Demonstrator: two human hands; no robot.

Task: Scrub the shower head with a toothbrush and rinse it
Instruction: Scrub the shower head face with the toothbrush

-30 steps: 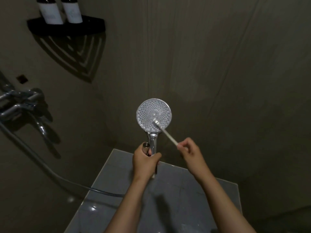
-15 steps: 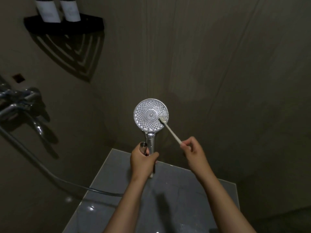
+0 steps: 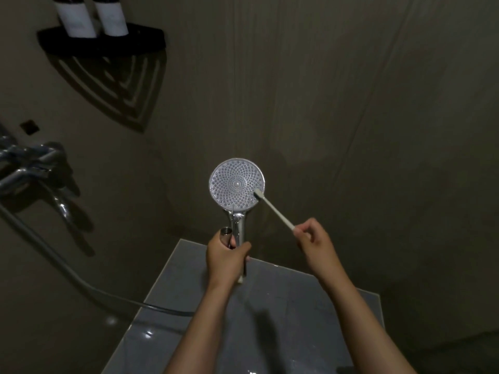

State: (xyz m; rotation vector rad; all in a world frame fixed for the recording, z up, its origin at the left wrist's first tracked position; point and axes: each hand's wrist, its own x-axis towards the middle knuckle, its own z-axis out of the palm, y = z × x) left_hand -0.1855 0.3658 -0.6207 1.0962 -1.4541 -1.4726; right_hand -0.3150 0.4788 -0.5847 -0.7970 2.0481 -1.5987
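Grips handheld shower head (image 3: 236, 183) by its chrome handle with left hand (image 3: 225, 257), fingers curled tight round the stem and thumb across the front (small chrome cylinder poking out at top of the fist, cannot tell what it is). Holds it upright at mid-frame, round spray face turned to camera, over far edge of glossy grey ledge (image 3: 270, 306) and in front of dark panelled wall. Pinches white toothbrush (image 3: 273, 209) at its tail end with right hand (image 3: 314, 241), between thumb and curled fingertips, other fingers folded in. Presses bristle end onto lower right rim of the spray face, with handle slanting down and right to the hand. Leaves the two hands apart, right one just right of the left and slightly higher. Also in view: grey hose (image 3: 81, 279) from behind left forearm, leftward and up toward chrome mixer tap (image 3: 29, 163) on left wall. At far upper left, black corner shelf (image 3: 102, 40) with two dark bottles (image 3: 77, 17), white labels, side by side.
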